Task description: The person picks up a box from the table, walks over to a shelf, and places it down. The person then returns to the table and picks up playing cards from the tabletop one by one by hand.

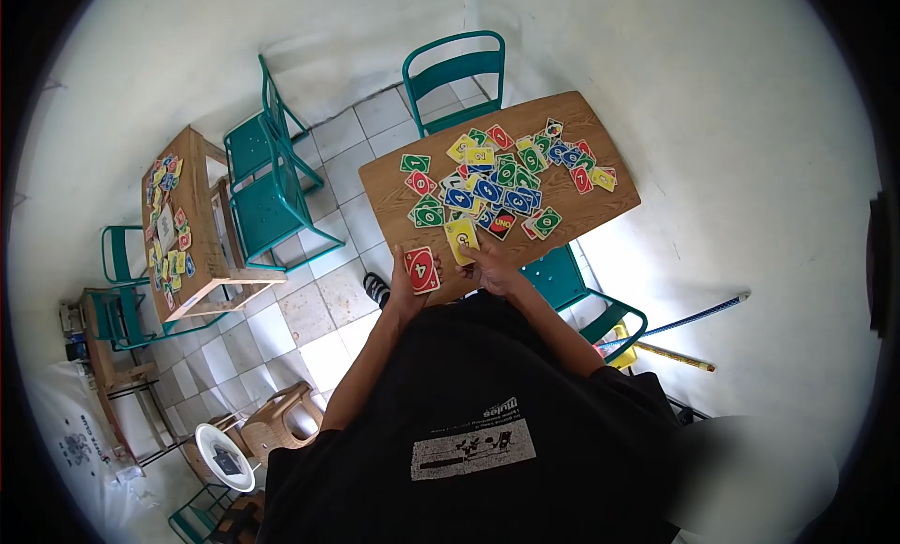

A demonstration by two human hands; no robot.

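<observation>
My left hand (405, 286) is closed around a red UNO card (422, 269) with a white 4, held face up just off the table's near edge. A yellow UNO card (460, 239) is pinched between the thumb and fingers of my right hand (488, 266), its far end close to the loose cards. Across the wooden table (600, 131) lies a spread of overlapping red, blue, green and yellow cards (506, 173). Nearest the right hand are a black UNO card back (497, 224) and a green card (547, 222).
A green metal chair (457, 70) stands at the far side, and another green chair (558, 274) at the near right. To the left is a second wooden table (208, 206) with more cards, beside several green chairs. Stools (281, 427) stand at the lower left.
</observation>
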